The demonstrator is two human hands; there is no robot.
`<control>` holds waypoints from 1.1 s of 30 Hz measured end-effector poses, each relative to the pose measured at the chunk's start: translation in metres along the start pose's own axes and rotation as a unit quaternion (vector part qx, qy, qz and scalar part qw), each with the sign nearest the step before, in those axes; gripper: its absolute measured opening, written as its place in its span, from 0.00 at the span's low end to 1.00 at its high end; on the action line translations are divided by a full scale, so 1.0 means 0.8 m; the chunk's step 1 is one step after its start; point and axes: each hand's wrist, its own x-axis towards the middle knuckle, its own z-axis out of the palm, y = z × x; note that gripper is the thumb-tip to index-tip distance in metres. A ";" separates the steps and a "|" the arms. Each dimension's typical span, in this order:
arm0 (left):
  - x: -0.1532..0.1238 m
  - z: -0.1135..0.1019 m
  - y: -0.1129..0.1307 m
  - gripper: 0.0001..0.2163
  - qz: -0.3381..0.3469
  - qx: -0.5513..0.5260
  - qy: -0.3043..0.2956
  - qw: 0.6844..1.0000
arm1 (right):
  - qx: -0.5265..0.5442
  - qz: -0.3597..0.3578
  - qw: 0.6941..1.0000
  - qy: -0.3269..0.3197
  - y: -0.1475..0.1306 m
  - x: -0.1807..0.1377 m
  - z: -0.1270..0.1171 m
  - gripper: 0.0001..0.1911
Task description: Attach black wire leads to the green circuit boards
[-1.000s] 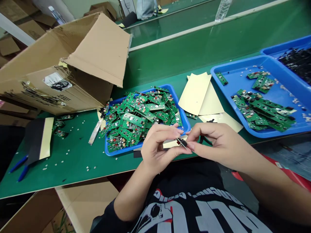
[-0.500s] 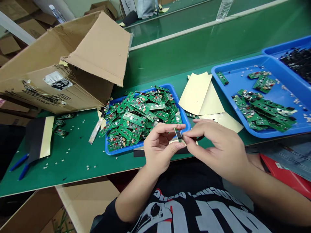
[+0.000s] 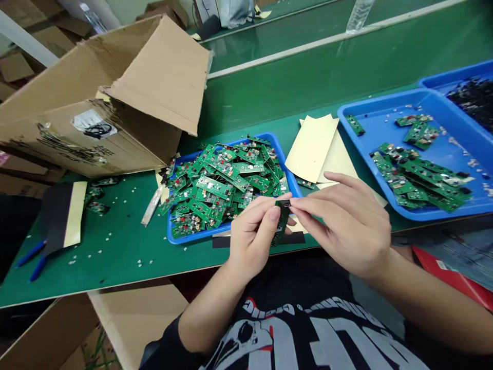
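Observation:
My left hand point(image 3: 252, 234) is closed on a narrow green circuit board point(image 3: 280, 229), thumb on its near face. The board stands nearly upright, its lower part reaching below the thumb. At its top end sits a small black part point(image 3: 284, 204) with a slot-like opening. The thumb and index fingertips of my right hand point(image 3: 342, 221) come together at the right edge of that black part; whether anything small is between them is hidden. The other right fingers are loosely stretched. Just behind my left hand lies a blue tray point(image 3: 231, 226) heaped with circuit boards point(image 3: 211, 187).
A large open cardboard box point(image 3: 127, 97) stands behind left. Cream sheets point(image 3: 311, 146) lie right of the heap. Another blue tray point(image 3: 370, 121) holds several boards; beyond it, a tray of black parts point(image 3: 472, 100). Blue-handled tool point(image 3: 37, 267) and black sheet point(image 3: 57, 216) lie left.
The board has turned in my left hand from edge-on to showing its face and black end. My right fingers have shifted from gripping the black part to its right edge.

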 end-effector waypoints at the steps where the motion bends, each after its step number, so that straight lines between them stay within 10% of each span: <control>1: 0.002 -0.002 0.004 0.12 -0.028 0.003 -0.012 1.000 | 0.002 -0.006 1.000 0.001 0.002 -0.001 0.000 0.06; 12: 0.020 -0.044 0.036 0.14 -0.315 -0.108 -0.253 0.908 | 0.114 -0.055 0.975 -0.182 0.036 0.001 -0.018 0.16; 33: 0.022 -0.025 0.017 0.13 -0.323 -0.150 -0.207 0.911 | 0.058 -0.173 0.980 -0.081 0.036 0.011 -0.019 0.10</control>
